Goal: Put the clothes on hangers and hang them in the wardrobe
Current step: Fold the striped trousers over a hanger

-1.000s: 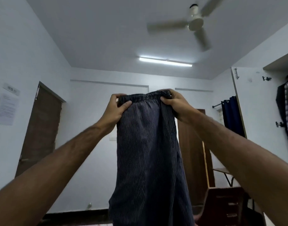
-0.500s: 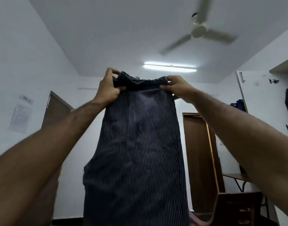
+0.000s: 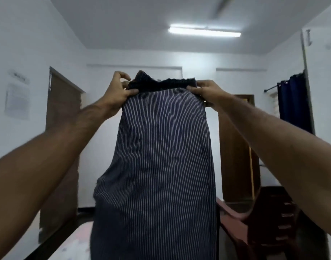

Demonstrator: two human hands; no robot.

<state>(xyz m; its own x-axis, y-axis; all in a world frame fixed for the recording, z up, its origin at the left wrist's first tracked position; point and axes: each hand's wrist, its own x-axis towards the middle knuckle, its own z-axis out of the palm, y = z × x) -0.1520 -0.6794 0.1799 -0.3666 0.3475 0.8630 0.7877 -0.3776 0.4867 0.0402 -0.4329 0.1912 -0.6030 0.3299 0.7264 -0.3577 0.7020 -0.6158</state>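
Note:
Dark blue pinstriped trousers hang straight down in front of me, held up by their elastic waistband. My left hand pinches the waistband's left end, thumb in front and fingers partly lifted behind. My right hand grips the waistband's right end. Both arms are stretched out at about head height. The trousers' lower part runs out of the bottom of the view. No hanger is in sight.
A white wardrobe door stands open at the right edge, with a dark blue curtain beside it. A dark brown plastic chair stands low at the right. Brown doors are at the left and behind the trousers. A bed's edge shows below.
The view has tilted down and swung left, so the fan and the hung clothes have left the frame. My hands have spread the waistband wider, and the left fingers have loosened.

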